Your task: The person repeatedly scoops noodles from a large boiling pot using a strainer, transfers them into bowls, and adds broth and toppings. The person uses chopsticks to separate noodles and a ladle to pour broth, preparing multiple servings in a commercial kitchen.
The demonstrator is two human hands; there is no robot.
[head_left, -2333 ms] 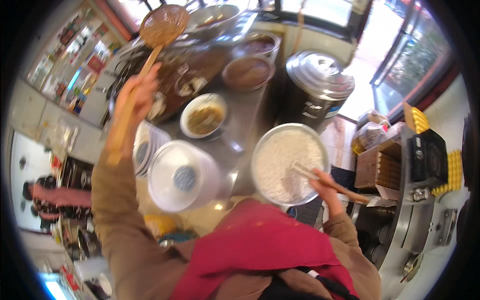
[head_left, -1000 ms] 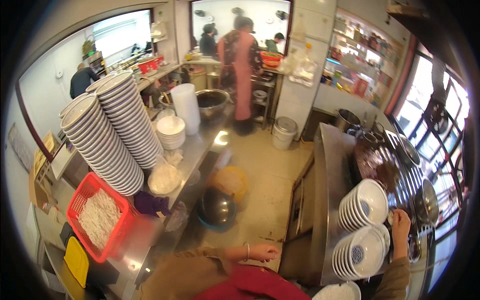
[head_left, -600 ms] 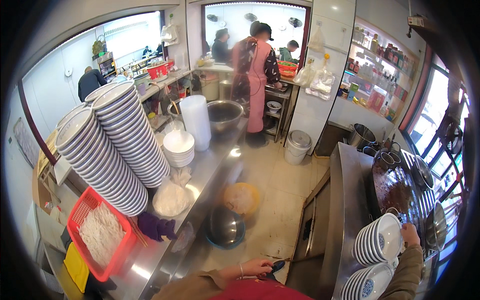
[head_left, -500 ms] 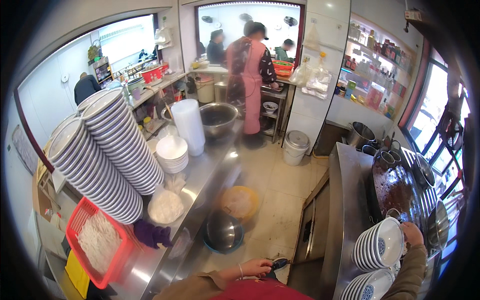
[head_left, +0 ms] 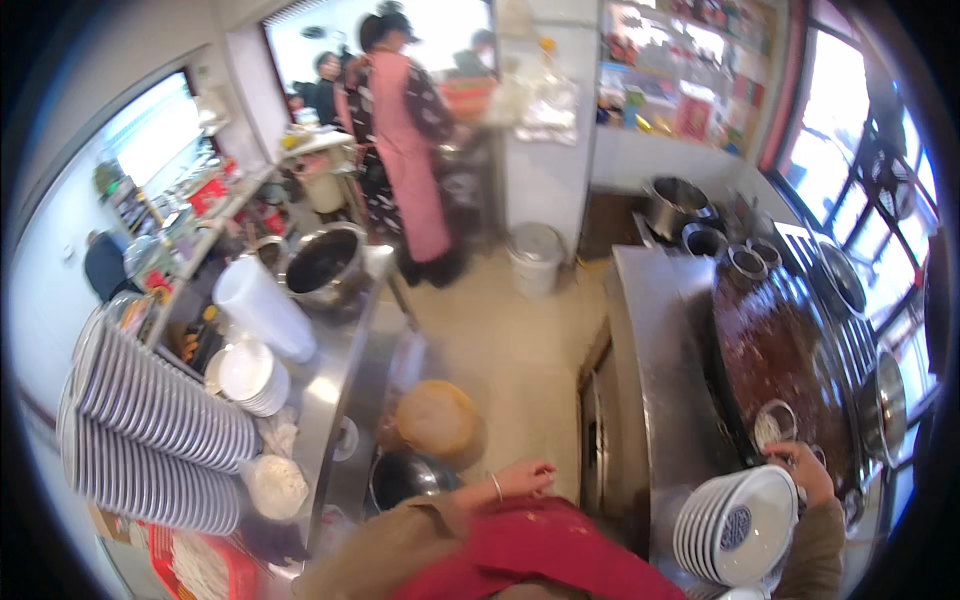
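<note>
two steel counters (head_left: pixel 668 350) with bowls (head_left: pixel 735 525) flank beige floor (head_left: pixel 510 340).

The right hand (head_left: pixel 808 474) is positioned just beside the bowl stack (head_left: pixel 752 528); its grip is unclear. The left hand (head_left: pixel 525 479), loosely curled, is left of the stack. The strainer (head_left: pixel 775 427) and wide pan (head_left: pixel 765 345) are beyond the stack.

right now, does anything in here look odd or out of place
Slightly: the yellow basin and dark basin appear to sit on the floor beside the steel counter, an odd spot underfoot. Nothing else clearly stands out.
</note>
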